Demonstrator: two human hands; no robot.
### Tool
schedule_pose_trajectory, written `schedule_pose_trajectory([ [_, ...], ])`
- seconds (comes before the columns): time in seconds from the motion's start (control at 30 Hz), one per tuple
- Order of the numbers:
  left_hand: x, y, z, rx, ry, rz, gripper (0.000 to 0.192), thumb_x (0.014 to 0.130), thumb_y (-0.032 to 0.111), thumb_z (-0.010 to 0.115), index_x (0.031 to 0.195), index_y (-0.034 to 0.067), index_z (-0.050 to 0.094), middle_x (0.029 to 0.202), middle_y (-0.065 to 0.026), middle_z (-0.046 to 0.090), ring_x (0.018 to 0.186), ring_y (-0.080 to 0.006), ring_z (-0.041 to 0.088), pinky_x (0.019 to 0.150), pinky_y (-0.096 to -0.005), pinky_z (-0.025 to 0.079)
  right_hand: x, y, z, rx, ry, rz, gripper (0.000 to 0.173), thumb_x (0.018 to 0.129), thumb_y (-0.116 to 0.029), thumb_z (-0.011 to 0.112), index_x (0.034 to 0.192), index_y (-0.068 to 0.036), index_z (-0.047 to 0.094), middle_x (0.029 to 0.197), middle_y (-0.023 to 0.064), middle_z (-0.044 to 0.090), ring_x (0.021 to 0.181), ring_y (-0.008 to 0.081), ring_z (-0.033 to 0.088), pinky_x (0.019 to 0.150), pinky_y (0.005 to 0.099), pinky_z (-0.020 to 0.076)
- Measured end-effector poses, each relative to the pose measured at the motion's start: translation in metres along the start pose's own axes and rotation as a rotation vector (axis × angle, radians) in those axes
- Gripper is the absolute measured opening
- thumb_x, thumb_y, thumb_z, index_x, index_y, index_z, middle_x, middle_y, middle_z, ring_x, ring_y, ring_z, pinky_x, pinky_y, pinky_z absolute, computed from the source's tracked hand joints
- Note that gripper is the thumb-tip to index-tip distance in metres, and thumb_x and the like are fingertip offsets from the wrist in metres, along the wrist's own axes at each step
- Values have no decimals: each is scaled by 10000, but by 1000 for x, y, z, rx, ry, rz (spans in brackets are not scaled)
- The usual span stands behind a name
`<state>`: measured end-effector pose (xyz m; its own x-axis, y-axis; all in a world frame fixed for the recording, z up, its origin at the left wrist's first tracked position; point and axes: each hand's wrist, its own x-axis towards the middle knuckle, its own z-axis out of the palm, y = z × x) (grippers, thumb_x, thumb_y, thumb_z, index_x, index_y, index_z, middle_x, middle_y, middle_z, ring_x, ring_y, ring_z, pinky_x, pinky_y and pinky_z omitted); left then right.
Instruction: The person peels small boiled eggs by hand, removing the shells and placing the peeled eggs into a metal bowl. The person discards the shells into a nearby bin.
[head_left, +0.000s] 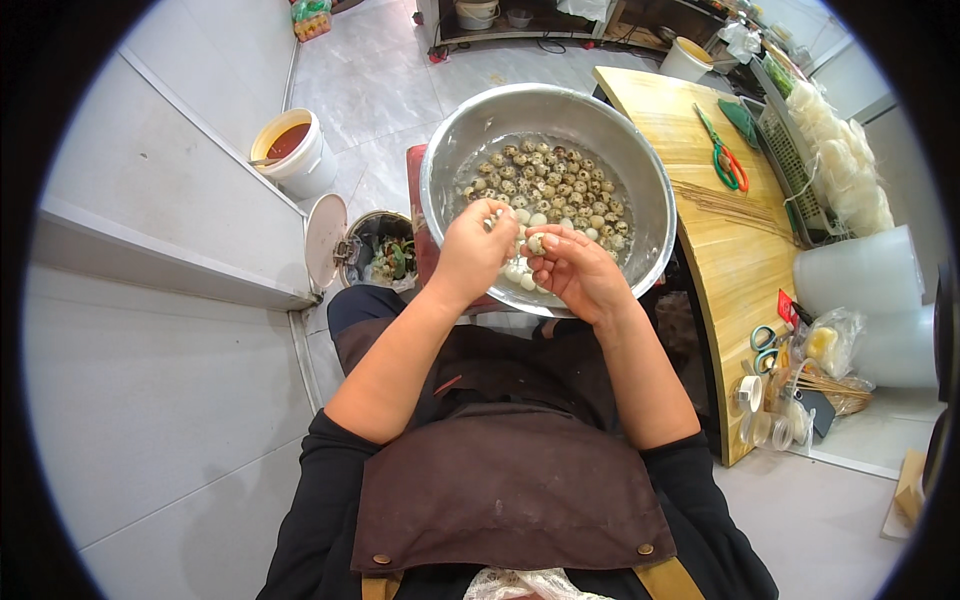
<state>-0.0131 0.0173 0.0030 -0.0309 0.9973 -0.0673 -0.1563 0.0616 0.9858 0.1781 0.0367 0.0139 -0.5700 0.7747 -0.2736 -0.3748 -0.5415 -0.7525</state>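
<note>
A wide stainless steel basin (660, 195) stands before me, holding water and many speckled quail eggs (551, 176). Pale peeled eggs (519, 271) lie in its near part, partly behind my hands. Over the near side of the basin, my right hand (581, 270) holds one speckled egg (536, 244) between thumb and fingers. Close beside it on the left is my left hand (476, 247), its thumb and fingers pinched together. Whether a piece of shell sits in that pinch is too small to tell.
The basin rests on a red stool (415, 161). At left stand an open-lidded waste bin (379, 217) and a white bucket (311, 169) of red liquid. On the wooden table (720, 262) at right lie orange-green scissors (724, 161), thin skewers (731, 204) and plastic containers (859, 270).
</note>
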Motion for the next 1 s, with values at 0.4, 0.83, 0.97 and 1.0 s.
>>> schedule_pose_trajectory([
  [0.4,-18,15,5,464,-60,492,114,960,102,690,1032,14,683,924,-76,684,825,-157,634,748,-292,495,-1,-6,-1,15,98,45,212,1026,-301,634,1056,-92,621,891,7,661,770,82,618,660,222,514],
  [0.83,-15,8,5,414,56,295,137,969,138,675,991,15,620,857,-84,662,759,-146,632,687,-295,499,-3,-4,2,-110,56,20,261,1006,-232,643,1174,-33,649,978,29,670,838,103,636,745,238,535],
  [0.97,-14,8,1,136,41,11,171,954,168,659,1024,23,601,933,-132,661,864,-208,642,747,-348,493,-8,-4,2,-73,-3,-12,333,1001,-160,630,1293,-1,620,1134,84,671,976,163,670,877,293,554],
  [1.0,-14,8,1,208,44,83,164,954,155,652,1037,22,602,937,-134,660,872,-215,642,755,-349,493,-8,-5,0,-37,17,2,326,1000,-149,628,1290,0,620,1146,86,666,995,171,669,894,302,550],
])
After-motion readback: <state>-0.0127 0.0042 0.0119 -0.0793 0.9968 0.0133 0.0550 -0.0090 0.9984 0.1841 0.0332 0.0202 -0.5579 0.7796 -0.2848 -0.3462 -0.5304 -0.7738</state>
